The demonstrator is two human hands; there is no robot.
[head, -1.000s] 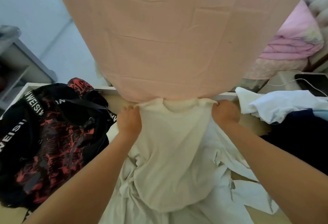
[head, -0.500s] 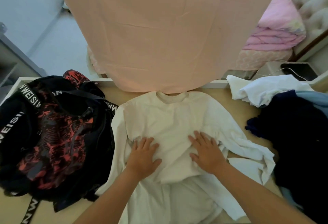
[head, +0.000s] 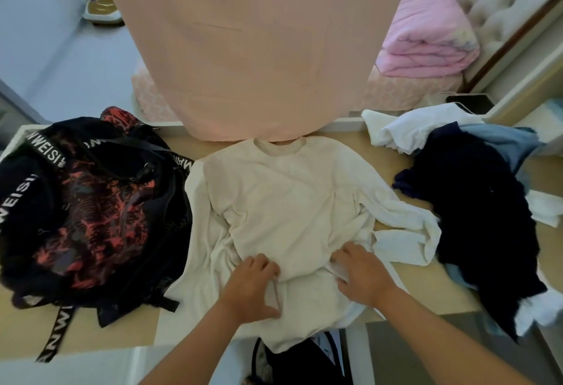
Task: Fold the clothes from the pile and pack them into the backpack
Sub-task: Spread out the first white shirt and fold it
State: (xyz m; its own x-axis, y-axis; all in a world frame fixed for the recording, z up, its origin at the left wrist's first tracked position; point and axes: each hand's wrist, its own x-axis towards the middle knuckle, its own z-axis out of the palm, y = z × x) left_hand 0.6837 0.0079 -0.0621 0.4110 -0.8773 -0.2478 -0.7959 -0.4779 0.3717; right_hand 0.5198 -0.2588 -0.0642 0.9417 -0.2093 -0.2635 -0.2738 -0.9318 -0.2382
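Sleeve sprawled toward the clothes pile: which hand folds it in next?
Right, probably. The right hand holds the shirt just beside that sleeve; the left hand would have to cross over the shirt.

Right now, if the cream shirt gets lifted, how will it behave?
Probably floppy: the cream shirt bunches where the left hand and right hand pinch it. Its crumpled sleeve would likely dangle. The thin-looking cloth seems light.

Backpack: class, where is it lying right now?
In the head view, the black-and-red backpack lies at the left of the table, right beside the cream long-sleeved shirt spread at centre.
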